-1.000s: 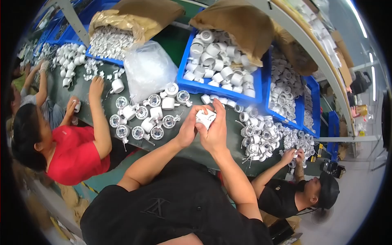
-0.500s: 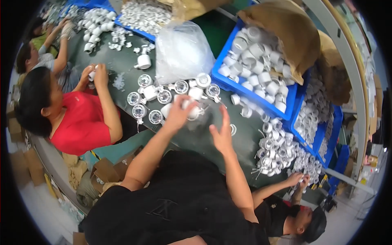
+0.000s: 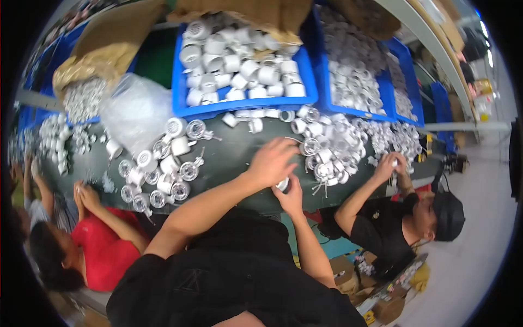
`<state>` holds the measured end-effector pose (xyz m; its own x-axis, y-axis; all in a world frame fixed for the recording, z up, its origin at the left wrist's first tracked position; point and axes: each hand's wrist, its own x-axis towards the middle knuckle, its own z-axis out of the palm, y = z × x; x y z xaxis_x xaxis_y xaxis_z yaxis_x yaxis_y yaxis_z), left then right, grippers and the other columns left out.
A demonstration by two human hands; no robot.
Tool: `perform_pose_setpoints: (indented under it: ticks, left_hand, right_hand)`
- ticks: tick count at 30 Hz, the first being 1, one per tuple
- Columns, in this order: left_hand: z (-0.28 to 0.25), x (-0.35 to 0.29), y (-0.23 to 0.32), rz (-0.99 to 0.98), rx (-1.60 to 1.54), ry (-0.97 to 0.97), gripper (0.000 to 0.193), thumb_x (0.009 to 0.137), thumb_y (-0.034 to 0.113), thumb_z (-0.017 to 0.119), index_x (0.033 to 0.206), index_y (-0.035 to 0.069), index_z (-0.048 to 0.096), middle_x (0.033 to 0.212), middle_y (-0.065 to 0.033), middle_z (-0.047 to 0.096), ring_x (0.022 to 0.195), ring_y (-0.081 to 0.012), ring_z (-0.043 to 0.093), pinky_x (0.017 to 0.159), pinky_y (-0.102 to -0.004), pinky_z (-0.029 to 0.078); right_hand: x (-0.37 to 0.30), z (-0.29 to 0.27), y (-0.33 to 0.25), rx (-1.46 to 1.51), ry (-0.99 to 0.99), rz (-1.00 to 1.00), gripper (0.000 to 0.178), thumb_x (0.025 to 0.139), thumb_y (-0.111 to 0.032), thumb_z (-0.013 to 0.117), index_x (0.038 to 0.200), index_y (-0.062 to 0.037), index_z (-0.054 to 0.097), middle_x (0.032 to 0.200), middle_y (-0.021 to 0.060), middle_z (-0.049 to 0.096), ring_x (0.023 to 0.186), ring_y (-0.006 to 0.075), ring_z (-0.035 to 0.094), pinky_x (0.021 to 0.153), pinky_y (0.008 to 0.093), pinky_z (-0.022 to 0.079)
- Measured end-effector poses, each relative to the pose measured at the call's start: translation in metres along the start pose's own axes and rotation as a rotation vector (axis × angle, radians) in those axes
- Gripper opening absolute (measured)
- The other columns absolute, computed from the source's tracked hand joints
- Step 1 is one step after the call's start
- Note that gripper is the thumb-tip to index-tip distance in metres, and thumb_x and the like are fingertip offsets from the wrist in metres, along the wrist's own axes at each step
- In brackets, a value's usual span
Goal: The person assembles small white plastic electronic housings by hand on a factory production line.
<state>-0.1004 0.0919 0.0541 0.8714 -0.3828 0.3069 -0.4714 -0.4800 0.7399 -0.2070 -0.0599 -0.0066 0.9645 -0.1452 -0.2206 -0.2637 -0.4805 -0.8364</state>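
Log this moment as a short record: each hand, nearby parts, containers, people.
Left hand: back upward, fingers toward the right pile; palm hidden
Right hand: holding a small white part
Parts on table: white cluster to the left; right pile beyond the hands
Containers: blue bin of white cups
People: red-shirted co-worker left; black-capped co-worker right

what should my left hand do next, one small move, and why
Probably ease the left hand slightly right, to the near edge of the pile of white round parts: its fingertips lie just beside that pile, while the right hand seems busy holding a small white part.
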Motion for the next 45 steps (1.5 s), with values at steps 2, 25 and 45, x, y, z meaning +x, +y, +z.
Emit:
perform_pose_setpoints:
  ticks: [2, 25, 45]
  left_hand:
    - [0.060, 0.041, 0.008, 0.121, 0.188, -0.164, 0.032, 0.077, 0.017, 0.070, 0.108, 0.009, 0.066, 0.121, -0.0126, 0.057, 0.118, -0.0337, 0.052, 0.098, -0.0454, 0.044]
    - [-0.113, -0.134, 0.013, -0.786, -1.385, 0.182, 0.031, 0.105, 0.028, 0.039, 0.127, 0.010, 0.050, 0.110, -0.0039, 0.061, 0.096, -0.0128, 0.060, 0.070, -0.0297, 0.052]
    - [-0.127, -0.130, 0.042, -0.313, -1.273, 0.428, 0.030, 0.091, 0.011, 0.037, 0.119, 0.005, 0.046, 0.109, -0.0061, 0.051, 0.093, -0.0129, 0.052, 0.087, -0.0299, 0.044]
  right_hand:
    - [-0.031, -0.028, 0.021, 0.148, -0.085, 0.239, 0.062, 0.076, -0.007, 0.076, 0.132, 0.0025, 0.049, 0.125, 0.0160, 0.058, 0.110, 0.0160, 0.058, 0.094, 0.0311, 0.048]
    - [-0.050, -0.007, -0.158, 0.512, -0.428, -0.127, 0.075, 0.078, -0.002, 0.076, 0.142, 0.0011, 0.038, 0.122, 0.0121, 0.054, 0.109, 0.0177, 0.058, 0.094, 0.0315, 0.048]
    - [-0.061, 0.002, -0.213, 0.670, -0.426, -0.119, 0.049, 0.090, -0.002, 0.065, 0.135, -0.0007, 0.045, 0.117, 0.0123, 0.059, 0.090, 0.0163, 0.067, 0.072, 0.0259, 0.054]
